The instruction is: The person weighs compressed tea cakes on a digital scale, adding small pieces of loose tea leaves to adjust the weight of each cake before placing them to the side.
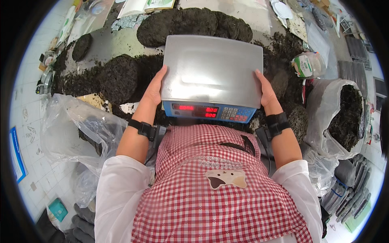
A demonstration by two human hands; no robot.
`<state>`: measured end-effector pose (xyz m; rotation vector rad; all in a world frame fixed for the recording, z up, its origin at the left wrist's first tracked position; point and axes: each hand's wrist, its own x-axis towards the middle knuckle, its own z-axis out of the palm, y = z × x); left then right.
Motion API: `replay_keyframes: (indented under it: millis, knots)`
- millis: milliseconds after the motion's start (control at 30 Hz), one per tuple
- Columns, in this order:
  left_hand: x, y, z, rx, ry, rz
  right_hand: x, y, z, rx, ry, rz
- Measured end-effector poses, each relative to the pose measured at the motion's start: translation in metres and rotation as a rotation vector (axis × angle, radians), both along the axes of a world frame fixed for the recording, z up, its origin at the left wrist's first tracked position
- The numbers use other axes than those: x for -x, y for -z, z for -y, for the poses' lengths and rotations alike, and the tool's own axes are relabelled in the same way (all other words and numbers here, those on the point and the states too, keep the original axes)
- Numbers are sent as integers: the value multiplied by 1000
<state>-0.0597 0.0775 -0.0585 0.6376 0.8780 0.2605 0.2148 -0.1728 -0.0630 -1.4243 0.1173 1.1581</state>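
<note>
A blue electronic weighing scale with a broad stainless-steel platform is right before me. My left hand grips its left side, and my right hand grips the right side. Thumbs show at the platform's edges; the other fingers are mostly hidden. Lit red digits and a keypad face me. Nothing lies on the platform. Beyond the scale, several dark round cakes, apparently dried seaweed, lean in a row. Another round cake lies left of my left hand.
Loose dark shreds cover much of the table. An open plastic bag of dark material stands at right, below a clear jar. A crumpled clear bag hangs at left. A smaller dark cake lies far left.
</note>
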Motion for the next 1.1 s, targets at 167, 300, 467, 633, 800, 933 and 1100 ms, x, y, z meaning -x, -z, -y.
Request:
replay_keyframes:
  millis: [167, 300, 467, 633, 800, 933, 1100]
  knots:
    - [-2, -3, -2, 0, -47, -39, -2, -10, -12, -16, 12, -4]
    - [0, -5, -3, -31, -69, -88, -3, -5, -19, 22, 1, 8]
    - [10, 13, -28, -124, 77, -182, -3, -2, -15, 21, -9, 70]
    - [15, 33, -41, -212, 33, -364, -21, 32, 25, 142, 90, 216]
    - [16, 20, -18, 64, 43, -149, 3, 44, 52, 58, 68, -65]
    - [18, 24, -10, 71, 79, -94, 36, 35, 42, -105, 154, -170]
    - [20, 22, -5, 67, 41, -93, 48, 18, 44, -121, 194, -105]
